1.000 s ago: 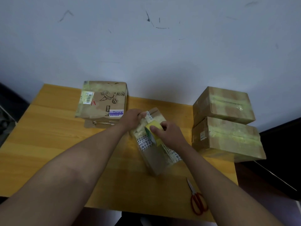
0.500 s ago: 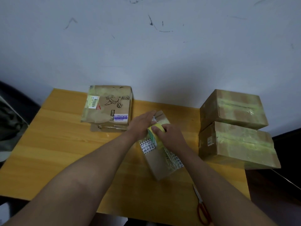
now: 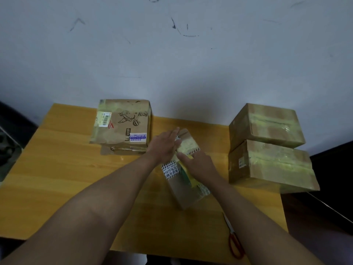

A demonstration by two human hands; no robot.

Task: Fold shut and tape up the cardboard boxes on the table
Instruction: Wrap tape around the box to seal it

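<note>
Printed box (image 3: 122,127): sits at the counter's (image 3: 57,169) far left, atop a flattened piece of cardboard, apparently already taped.
Left hand (image 3: 164,146): released grip, fingers straight, pressing flat on the far end of the small box's top.
Small box (image 3: 183,169): mid-counter, lying at a slant between both hands, striped label on its left face.
Tape strip (image 3: 188,145): yellowish, laid along the top seam ahead of the roll.
Right hand (image 3: 200,165): grip grasping the yellow tape roll (image 3: 188,174) against the box top.
Step in hand: likely drawing tape along the seam. Best done with the left palm anchoring the stuck end while the roll is kept low and taut, centred on the seam, so no wrinkles form.
Scissors (image 3: 234,240): red handles, near edge, right of the small box, ready for cutting.
Stacked boxes (image 3: 267,148): far right, two, both taped.
</note>
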